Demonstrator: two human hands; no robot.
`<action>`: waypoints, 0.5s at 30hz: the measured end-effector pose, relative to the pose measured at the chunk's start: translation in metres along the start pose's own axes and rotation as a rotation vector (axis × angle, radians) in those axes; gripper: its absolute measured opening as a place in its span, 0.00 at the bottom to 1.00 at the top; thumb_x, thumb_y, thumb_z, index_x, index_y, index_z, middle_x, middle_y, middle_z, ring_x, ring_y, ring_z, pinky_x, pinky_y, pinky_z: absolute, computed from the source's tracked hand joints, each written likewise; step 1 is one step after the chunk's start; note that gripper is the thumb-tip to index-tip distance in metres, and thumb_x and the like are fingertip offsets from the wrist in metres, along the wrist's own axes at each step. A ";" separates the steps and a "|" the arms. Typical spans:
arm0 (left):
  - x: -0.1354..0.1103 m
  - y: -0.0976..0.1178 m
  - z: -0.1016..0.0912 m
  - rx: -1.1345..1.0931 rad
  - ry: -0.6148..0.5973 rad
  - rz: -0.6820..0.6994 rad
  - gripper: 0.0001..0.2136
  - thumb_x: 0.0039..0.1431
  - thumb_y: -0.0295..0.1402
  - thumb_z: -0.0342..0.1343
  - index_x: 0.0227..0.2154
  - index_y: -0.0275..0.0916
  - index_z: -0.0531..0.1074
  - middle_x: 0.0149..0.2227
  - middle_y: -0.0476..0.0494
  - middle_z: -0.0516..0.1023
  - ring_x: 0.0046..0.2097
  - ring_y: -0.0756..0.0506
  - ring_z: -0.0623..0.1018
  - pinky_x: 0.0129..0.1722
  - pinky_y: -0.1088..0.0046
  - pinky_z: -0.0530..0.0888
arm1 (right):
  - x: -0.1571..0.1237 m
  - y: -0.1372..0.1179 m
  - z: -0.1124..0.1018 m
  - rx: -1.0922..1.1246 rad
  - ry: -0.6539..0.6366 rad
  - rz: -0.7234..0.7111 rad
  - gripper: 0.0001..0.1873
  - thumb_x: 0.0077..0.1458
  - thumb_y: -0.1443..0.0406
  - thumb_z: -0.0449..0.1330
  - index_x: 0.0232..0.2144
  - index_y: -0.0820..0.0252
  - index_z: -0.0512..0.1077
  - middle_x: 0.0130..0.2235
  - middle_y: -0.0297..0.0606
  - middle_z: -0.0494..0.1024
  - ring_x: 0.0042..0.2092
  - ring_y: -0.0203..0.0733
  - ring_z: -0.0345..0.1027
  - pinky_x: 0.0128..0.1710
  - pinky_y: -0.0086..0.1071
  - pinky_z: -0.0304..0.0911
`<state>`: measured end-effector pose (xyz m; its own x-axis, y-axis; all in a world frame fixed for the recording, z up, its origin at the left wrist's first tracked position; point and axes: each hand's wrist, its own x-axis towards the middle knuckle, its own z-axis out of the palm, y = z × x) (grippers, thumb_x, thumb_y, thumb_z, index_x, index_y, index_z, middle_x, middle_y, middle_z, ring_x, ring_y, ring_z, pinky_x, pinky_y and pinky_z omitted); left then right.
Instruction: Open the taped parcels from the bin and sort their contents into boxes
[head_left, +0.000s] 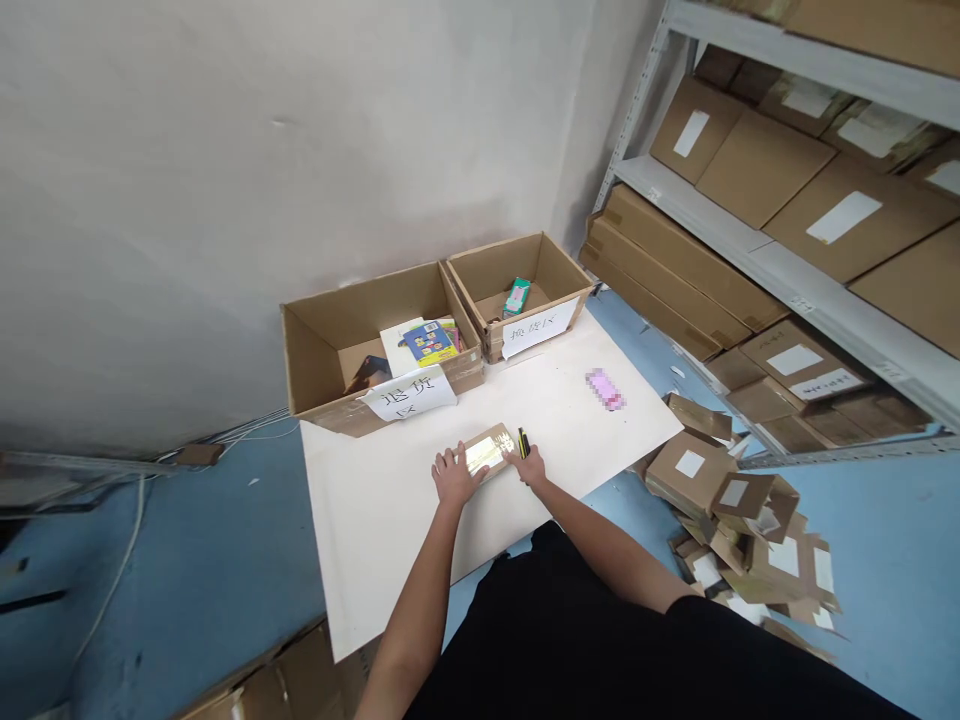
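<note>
A small flat cardboard box (pixel 472 442) with a white label and shiny clear tape lies on the white table in front of me. My left hand (pixel 454 477) grips its left end, fingers along the far side and thumb by the near edge. At the box's right end, my right hand (pixel 529 468) is closed around a yellow-and-black utility knife (pixel 523 441), which points up and away from me. Some right fingers touch or nearly touch the box. Whether the knife's blade is out is too small to tell.
Two open cartons with handwritten paper signs, a larger one (pixel 319 405) and a smaller one (pixel 491 345), stand along the table's (pixel 375 530) back. A blurred pink item (pixel 604 389) lies right. Shelves (pixel 705 220) of boxes and a pile of opened cartons (pixel 690 465) are on the right.
</note>
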<state>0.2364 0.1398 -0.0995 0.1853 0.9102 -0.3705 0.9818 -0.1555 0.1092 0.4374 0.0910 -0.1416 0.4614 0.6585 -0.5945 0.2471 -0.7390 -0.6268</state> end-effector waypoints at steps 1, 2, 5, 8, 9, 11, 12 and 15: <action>-0.007 -0.001 0.002 -0.003 -0.002 -0.045 0.39 0.69 0.56 0.45 0.74 0.35 0.52 0.68 0.23 0.66 0.68 0.27 0.66 0.65 0.46 0.62 | 0.008 -0.014 0.003 -0.055 0.029 -0.012 0.30 0.54 0.42 0.67 0.47 0.54 0.65 0.45 0.44 0.80 0.43 0.50 0.79 0.33 0.34 0.72; -0.015 -0.002 0.005 -0.015 -0.025 -0.066 0.36 0.71 0.52 0.41 0.73 0.32 0.53 0.63 0.22 0.71 0.63 0.29 0.71 0.62 0.48 0.65 | 0.015 -0.029 0.006 -0.110 0.051 -0.030 0.30 0.55 0.43 0.67 0.48 0.54 0.65 0.46 0.46 0.80 0.46 0.52 0.79 0.37 0.36 0.72; -0.038 0.000 0.014 -0.091 -0.146 0.031 0.29 0.75 0.46 0.37 0.69 0.32 0.62 0.54 0.29 0.78 0.54 0.35 0.78 0.52 0.59 0.73 | 0.037 -0.073 0.010 -0.247 0.056 -0.116 0.27 0.59 0.47 0.66 0.49 0.56 0.65 0.47 0.49 0.82 0.48 0.54 0.78 0.42 0.38 0.70; -0.044 0.007 0.014 -0.096 -0.094 0.126 0.23 0.74 0.40 0.43 0.65 0.40 0.68 0.56 0.33 0.77 0.57 0.38 0.76 0.50 0.65 0.75 | 0.048 -0.100 0.006 -0.305 0.015 -0.243 0.26 0.58 0.49 0.68 0.49 0.56 0.65 0.46 0.48 0.82 0.48 0.54 0.78 0.42 0.36 0.67; -0.040 0.009 0.011 -0.076 -0.052 0.141 0.23 0.72 0.37 0.46 0.66 0.41 0.66 0.59 0.33 0.75 0.60 0.38 0.74 0.52 0.65 0.75 | 0.049 -0.101 0.002 -0.299 0.022 -0.266 0.26 0.58 0.49 0.68 0.49 0.55 0.65 0.46 0.48 0.83 0.47 0.53 0.78 0.42 0.35 0.67; -0.025 0.014 0.003 -0.029 -0.001 0.227 0.29 0.67 0.30 0.51 0.70 0.43 0.61 0.68 0.34 0.67 0.67 0.38 0.67 0.57 0.63 0.73 | 0.047 -0.092 -0.010 -0.267 0.069 -0.272 0.25 0.61 0.47 0.65 0.49 0.55 0.65 0.45 0.47 0.83 0.46 0.52 0.78 0.41 0.35 0.67; -0.015 0.016 -0.002 -0.006 -0.001 0.308 0.33 0.64 0.27 0.53 0.72 0.44 0.58 0.72 0.35 0.62 0.71 0.37 0.62 0.60 0.62 0.72 | 0.043 -0.081 -0.018 -0.253 0.098 -0.258 0.25 0.62 0.45 0.62 0.50 0.55 0.65 0.44 0.47 0.83 0.46 0.53 0.79 0.41 0.35 0.67; 0.020 0.022 -0.015 0.042 -0.061 0.571 0.39 0.59 0.25 0.58 0.73 0.49 0.56 0.78 0.42 0.47 0.78 0.36 0.46 0.69 0.56 0.63 | 0.023 -0.030 -0.038 -0.269 0.135 -0.196 0.29 0.60 0.43 0.63 0.51 0.56 0.65 0.46 0.49 0.82 0.48 0.56 0.79 0.42 0.37 0.67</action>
<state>0.2608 0.1608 -0.0910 0.6874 0.6539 -0.3161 0.7260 -0.6320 0.2712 0.4728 0.1227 -0.1170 0.4868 0.7803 -0.3927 0.5497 -0.6230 -0.5565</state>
